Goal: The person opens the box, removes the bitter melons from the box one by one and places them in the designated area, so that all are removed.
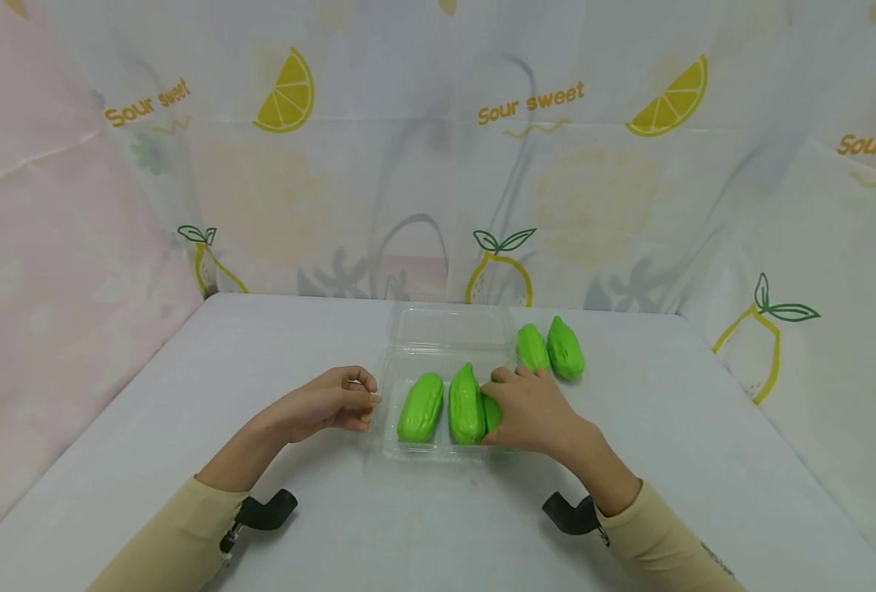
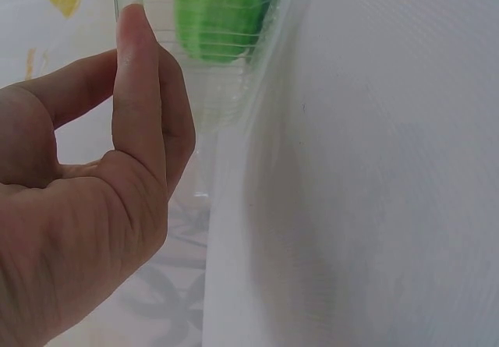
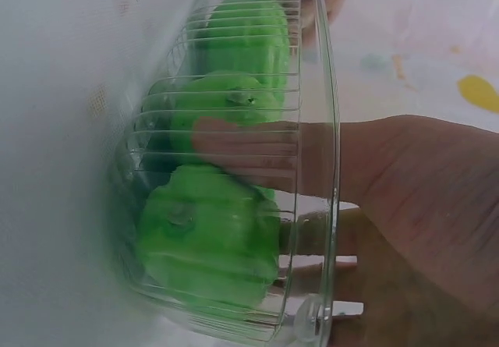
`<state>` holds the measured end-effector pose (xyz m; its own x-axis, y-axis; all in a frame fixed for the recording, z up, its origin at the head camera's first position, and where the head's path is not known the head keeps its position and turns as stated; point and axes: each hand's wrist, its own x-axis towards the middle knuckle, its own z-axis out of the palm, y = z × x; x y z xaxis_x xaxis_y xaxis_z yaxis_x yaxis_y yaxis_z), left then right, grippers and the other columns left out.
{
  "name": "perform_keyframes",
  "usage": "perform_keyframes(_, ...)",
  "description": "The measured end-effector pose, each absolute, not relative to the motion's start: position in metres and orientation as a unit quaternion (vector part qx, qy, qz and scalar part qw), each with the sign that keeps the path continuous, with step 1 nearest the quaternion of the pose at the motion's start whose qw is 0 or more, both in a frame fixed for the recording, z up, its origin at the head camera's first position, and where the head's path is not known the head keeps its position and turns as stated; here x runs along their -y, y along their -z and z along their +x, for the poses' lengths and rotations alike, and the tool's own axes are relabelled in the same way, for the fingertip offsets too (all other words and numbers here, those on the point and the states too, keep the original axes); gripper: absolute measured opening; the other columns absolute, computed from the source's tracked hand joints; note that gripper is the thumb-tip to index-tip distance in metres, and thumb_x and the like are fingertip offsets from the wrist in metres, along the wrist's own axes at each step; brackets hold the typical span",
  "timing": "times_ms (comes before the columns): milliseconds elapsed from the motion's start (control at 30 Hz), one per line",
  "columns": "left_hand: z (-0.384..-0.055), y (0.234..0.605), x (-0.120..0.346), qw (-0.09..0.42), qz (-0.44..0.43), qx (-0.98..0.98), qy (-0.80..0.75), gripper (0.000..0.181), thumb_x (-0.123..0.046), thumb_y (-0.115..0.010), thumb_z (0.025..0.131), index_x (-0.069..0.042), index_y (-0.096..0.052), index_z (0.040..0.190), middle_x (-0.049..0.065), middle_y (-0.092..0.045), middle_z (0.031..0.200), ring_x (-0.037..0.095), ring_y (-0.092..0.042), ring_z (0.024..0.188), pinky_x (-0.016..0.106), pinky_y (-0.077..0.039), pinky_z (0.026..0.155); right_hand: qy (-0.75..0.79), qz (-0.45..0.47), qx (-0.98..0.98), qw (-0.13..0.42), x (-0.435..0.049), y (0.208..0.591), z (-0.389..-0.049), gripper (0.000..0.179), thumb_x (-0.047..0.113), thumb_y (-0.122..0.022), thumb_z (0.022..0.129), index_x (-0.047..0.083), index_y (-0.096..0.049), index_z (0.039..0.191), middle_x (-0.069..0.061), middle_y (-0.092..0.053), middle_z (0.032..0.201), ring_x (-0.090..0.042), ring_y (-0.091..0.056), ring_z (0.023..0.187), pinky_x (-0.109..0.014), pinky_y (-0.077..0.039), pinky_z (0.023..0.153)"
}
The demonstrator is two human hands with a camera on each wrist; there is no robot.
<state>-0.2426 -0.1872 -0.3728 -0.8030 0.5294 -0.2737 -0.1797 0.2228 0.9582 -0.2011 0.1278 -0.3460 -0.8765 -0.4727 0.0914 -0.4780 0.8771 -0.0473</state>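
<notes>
A pale cloth backdrop [image 1: 423,164] printed with lemon shapes and the words "Sour sweet" stands behind a white table [image 1: 438,534]. On it, the right hand [image 1: 537,411] reaches into a clear plastic box [image 1: 438,453] and grips the right-hand green fruit [image 1: 492,413], thumb on the near side and fingers over the far side, so that much of the fruit is covered in the head view. Through the clear wall, the right wrist view shows the thumb [image 3: 249,150] between this fruit and its neighbour. The left hand [image 1: 330,403] pinches the box's left rim between thumb and bent fingers. Inside the box, the middle green fruit [image 1: 467,409] lies just beside the gripped one, its pointed tip away from the person, and the left-hand green fruit [image 1: 420,409] lies apart from it across a narrow gap. The box's lid [image 1: 449,326] is folded back flat on the far side. Two more fruits lie on the table beyond the right hand: a nearer-in fruit [image 1: 531,345] close to the lid, and an outer fruit [image 1: 566,351] just beside that. Black wrist mounts [image 1: 269,511] sit at both beige sleeves [image 1: 175,530].
</notes>
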Motion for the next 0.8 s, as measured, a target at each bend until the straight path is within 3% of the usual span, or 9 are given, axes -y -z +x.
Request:
perform_keyframes(200,-0.2430,0.3737,0.1877,0.290,0.124,-0.725,-0.612,0.022,-0.014,-0.060,0.098,-0.002,-0.044,0.106,-0.001,-0.055,0.072,0.010,-0.061,0.069,0.021,-0.058,0.066,-0.069,0.242,0.968,0.025,-0.1265,0.3445,-0.2032,0.046,0.024,-0.074,0.070,0.010,-0.072,0.114,-0.005,-0.066,0.116,-0.024,-0.056,0.091,-0.037,-0.049,0.076)
perform_keyframes(467,-0.2434,0.3742,0.1875,0.289,0.122,-0.727,-0.610,0.022,-0.015,-0.061,0.098,-0.002,-0.044,0.107,0.000,-0.056,0.073,0.010,-0.062,0.069,0.022,-0.059,0.067,-0.094,0.242,0.965,0.027,-0.1232,0.3442,-0.2002,0.040,0.012,-0.067,0.071,0.010,-0.075,0.110,-0.007,-0.068,0.115,-0.022,-0.057,0.086,-0.035,-0.049,0.075)
perform_keyframes(800,-0.2426,0.3736,0.1866,0.290,0.123,-0.727,-0.610,0.022,-0.014,-0.060,0.098,-0.002,-0.045,0.106,0.000,-0.057,0.073,0.010,-0.062,0.068,0.021,-0.058,0.066,-0.127,0.247,0.958,0.067,-0.1219,0.3434,-0.2002,0.021,0.005,-0.063,0.074,0.006,-0.074,0.092,-0.007,-0.065,0.092,-0.018,-0.049,0.072,-0.034,-0.045,0.071)
